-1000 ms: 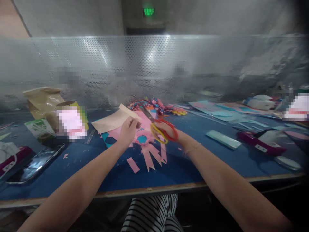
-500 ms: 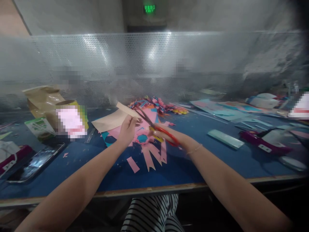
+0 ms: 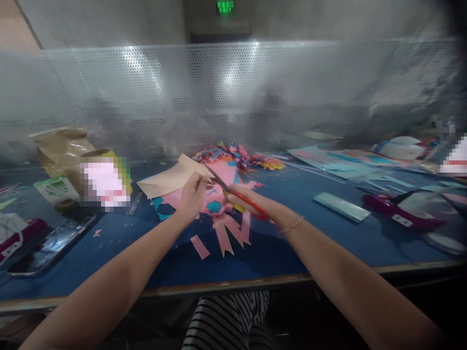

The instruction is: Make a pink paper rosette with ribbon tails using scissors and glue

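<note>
Presently I have the left hand [image 3: 192, 195] pinching tan paper [image 3: 164, 181] that spreads leftward, the right hand [image 3: 253, 194] gripping red-and-yellow scissors [image 3: 251, 204], blades [image 3: 219, 180] just beside that pinch, a pink rosette [image 3: 214, 208] low between both grips.

Scrap pile [image 3: 239, 154] behind scissors [image 3: 223, 184], phone [image 3: 53, 245] left

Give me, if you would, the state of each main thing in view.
Left hand, closed on beige sheet.
Right hand, closed on scissors.
Scissors, blades looking nearly closed.
Beige sheet, held at one end.
Pink rosette, lying, tails notched.
Phone, face up; on or off unclear.
Exit sign, lit.
</note>
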